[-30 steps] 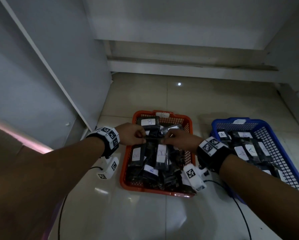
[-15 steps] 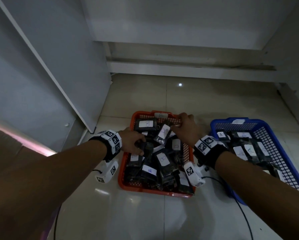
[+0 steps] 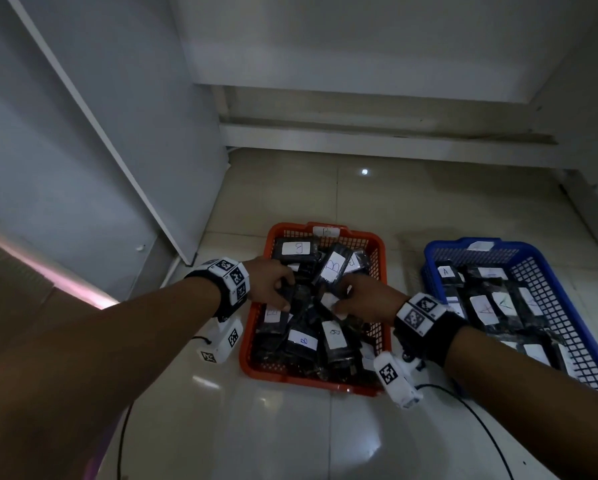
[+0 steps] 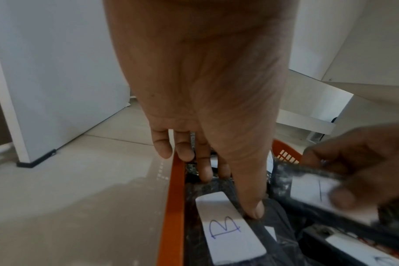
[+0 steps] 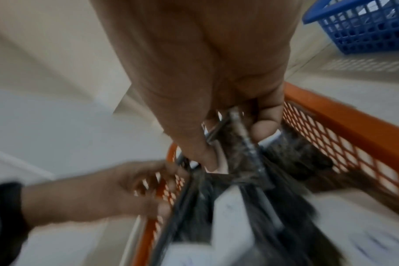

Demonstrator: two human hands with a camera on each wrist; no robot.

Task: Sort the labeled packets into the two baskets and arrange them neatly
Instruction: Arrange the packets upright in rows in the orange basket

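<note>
- Our left hand [image 3: 269, 285] grips a dark packet [image 4: 219, 187] inside the orange basket [image 3: 380, 247]
- Our right hand [image 3: 368, 299] pinches a white-labelled packet [image 5: 241, 149] beside it
- B-labelled packets [image 3: 332, 266] crowd around both hands
- The blue basket [image 3: 547, 258] of A-labelled packets [image 3: 481, 308] sits right, on the tiled floor [image 3: 290, 438]

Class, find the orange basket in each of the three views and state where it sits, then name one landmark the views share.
Head: the orange basket sits centre, under both hands, left of the blue basket.
Left wrist: its rim runs down the lower centre.
Right wrist: its mesh wall crosses the right side.
Shared landmark: the white-labelled dark packets inside it.
</note>
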